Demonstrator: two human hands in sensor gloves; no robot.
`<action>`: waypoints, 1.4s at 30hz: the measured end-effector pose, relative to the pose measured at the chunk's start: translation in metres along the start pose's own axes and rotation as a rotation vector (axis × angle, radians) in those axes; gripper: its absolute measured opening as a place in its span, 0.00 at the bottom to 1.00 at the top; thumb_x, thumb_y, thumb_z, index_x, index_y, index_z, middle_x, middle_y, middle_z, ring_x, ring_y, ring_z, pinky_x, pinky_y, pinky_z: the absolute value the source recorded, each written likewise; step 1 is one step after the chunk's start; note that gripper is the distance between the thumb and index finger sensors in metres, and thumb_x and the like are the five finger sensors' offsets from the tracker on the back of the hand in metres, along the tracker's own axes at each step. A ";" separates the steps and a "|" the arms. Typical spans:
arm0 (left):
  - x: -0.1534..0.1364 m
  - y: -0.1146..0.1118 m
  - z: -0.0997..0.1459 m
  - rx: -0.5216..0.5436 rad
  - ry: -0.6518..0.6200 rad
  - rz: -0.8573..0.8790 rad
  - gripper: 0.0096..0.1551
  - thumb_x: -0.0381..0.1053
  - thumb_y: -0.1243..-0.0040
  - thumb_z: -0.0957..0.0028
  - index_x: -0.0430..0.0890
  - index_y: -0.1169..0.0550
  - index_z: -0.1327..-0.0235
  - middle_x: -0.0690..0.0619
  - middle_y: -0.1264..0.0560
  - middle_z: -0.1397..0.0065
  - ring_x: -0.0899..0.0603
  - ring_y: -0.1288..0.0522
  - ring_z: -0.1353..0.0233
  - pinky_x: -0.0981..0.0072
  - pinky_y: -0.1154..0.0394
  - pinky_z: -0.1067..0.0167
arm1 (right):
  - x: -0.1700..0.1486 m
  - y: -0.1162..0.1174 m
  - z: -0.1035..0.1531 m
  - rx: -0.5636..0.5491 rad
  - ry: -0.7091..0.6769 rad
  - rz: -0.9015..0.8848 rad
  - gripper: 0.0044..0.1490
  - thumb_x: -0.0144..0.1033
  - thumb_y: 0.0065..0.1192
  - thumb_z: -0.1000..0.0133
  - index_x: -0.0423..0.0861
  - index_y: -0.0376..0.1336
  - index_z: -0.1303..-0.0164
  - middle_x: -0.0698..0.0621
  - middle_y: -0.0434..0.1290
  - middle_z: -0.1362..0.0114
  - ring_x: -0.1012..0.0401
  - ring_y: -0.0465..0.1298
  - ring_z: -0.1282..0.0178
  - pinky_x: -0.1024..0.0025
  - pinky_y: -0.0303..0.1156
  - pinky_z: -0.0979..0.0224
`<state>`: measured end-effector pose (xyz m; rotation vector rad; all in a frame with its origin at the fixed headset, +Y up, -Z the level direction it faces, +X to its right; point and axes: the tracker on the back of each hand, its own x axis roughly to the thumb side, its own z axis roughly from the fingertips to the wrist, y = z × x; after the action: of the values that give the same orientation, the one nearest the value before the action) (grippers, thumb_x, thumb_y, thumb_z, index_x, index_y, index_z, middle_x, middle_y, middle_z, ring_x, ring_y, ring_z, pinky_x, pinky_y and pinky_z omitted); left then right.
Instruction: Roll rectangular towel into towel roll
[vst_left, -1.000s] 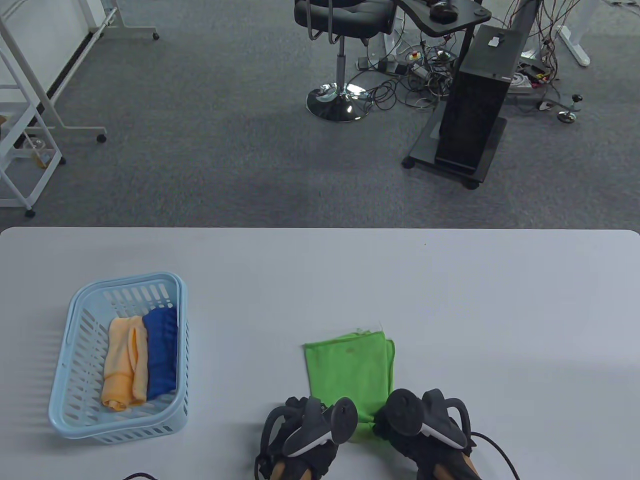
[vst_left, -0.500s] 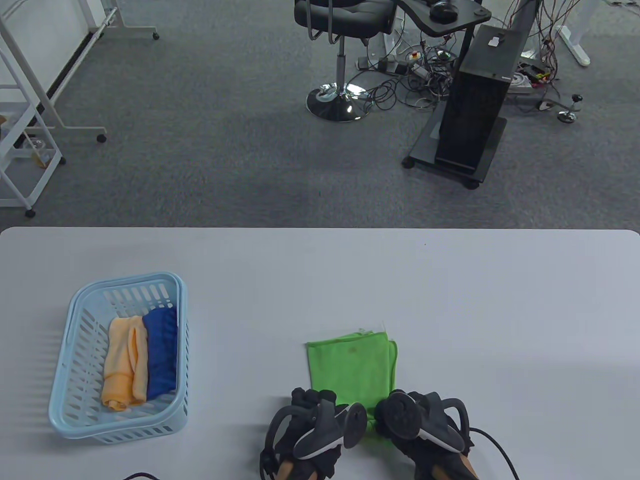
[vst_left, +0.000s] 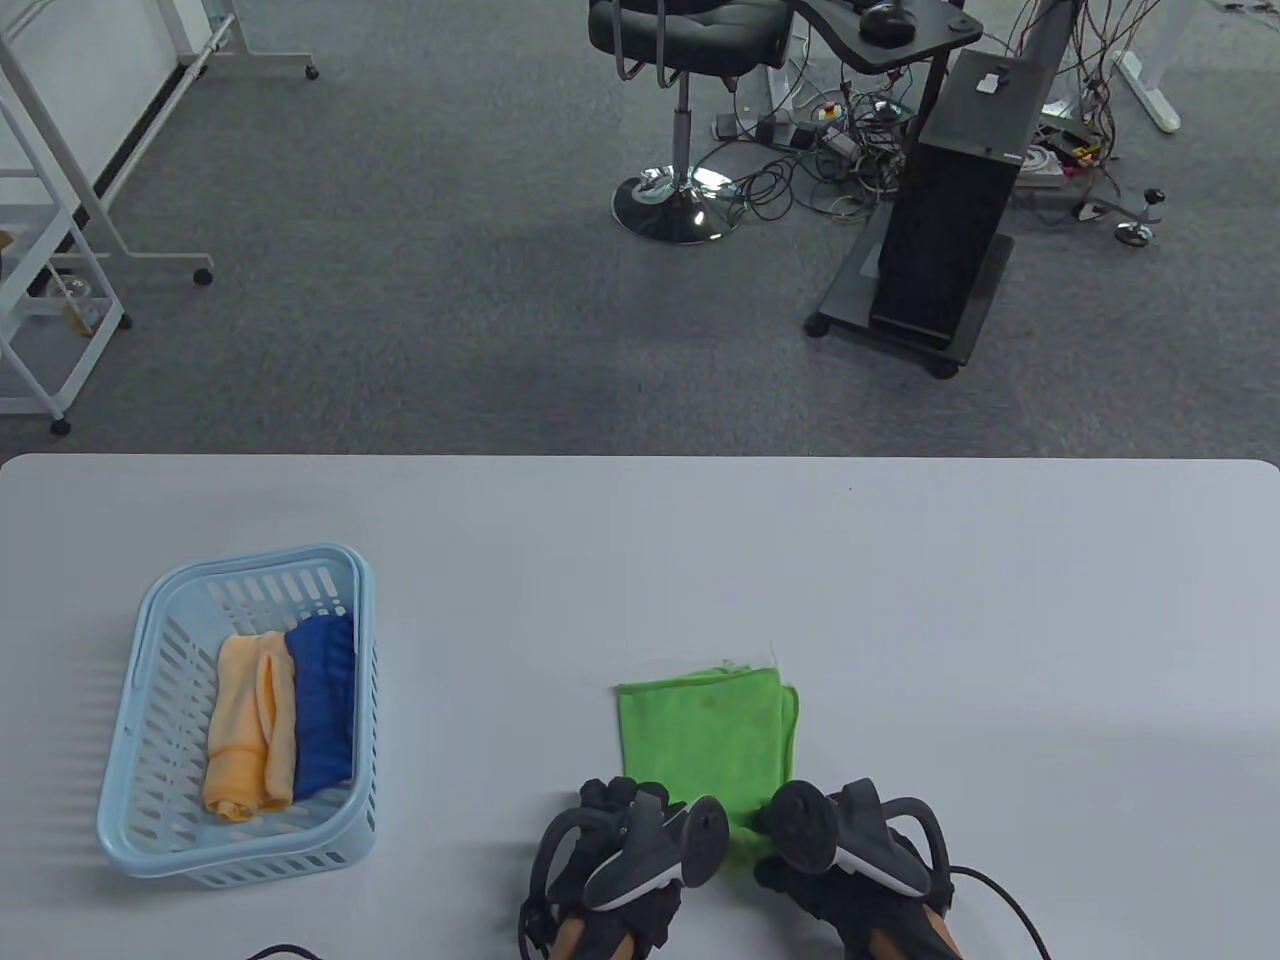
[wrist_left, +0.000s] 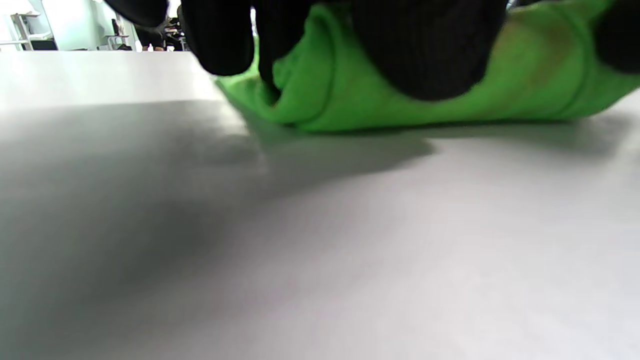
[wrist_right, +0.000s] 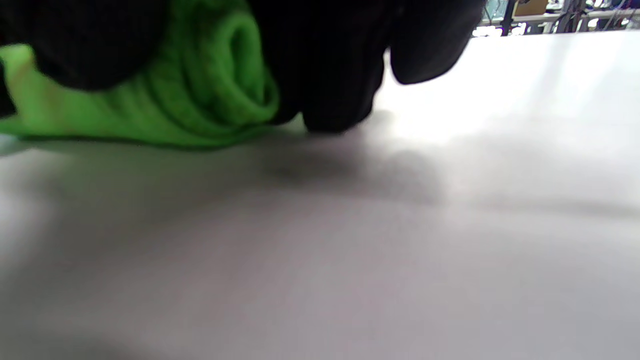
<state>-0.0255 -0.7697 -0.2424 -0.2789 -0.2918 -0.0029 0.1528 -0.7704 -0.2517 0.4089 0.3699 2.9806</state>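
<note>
Towel, bright green and folded to a narrow rectangle, lies flat on the white worktop near its front edge, its near end already turned over into a small roll. Both hands sit side by side on that roll: the left hand with fingers curled over the left part, the right hand curled over the right part. The wrist views show gloved fingers wrapped round the coil, with layers of cloth visible at its open end. Holding both ends at once probably keeps the roll even in width and tight while it is pushed away along the flat stretch. A light blue basket stands well apart to the left, holding an orange roll and a blue roll, likely the finished ones. No readable writing or brand shows anywhere.
</note>
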 end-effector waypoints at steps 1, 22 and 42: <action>-0.002 0.000 0.001 -0.006 -0.001 0.015 0.33 0.57 0.41 0.61 0.49 0.21 0.40 0.47 0.26 0.32 0.33 0.34 0.26 0.30 0.43 0.31 | -0.001 -0.001 0.000 -0.012 -0.006 -0.020 0.41 0.54 0.60 0.65 0.50 0.70 0.42 0.49 0.74 0.40 0.53 0.77 0.41 0.47 0.67 0.30; 0.000 0.005 0.003 0.063 0.000 -0.015 0.22 0.57 0.41 0.58 0.58 0.18 0.50 0.46 0.33 0.31 0.33 0.40 0.27 0.31 0.48 0.30 | 0.008 -0.005 0.002 -0.175 -0.016 -0.013 0.28 0.46 0.65 0.64 0.53 0.72 0.53 0.51 0.66 0.34 0.52 0.69 0.31 0.46 0.63 0.27; -0.014 -0.001 0.001 -0.020 0.025 0.080 0.36 0.56 0.41 0.60 0.48 0.25 0.36 0.44 0.31 0.29 0.33 0.37 0.26 0.30 0.46 0.30 | -0.001 -0.002 0.000 -0.030 0.014 -0.041 0.42 0.53 0.55 0.62 0.48 0.66 0.37 0.48 0.71 0.37 0.51 0.74 0.35 0.41 0.60 0.26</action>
<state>-0.0396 -0.7709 -0.2450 -0.3100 -0.2556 0.0695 0.1534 -0.7684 -0.2528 0.3730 0.3297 2.9467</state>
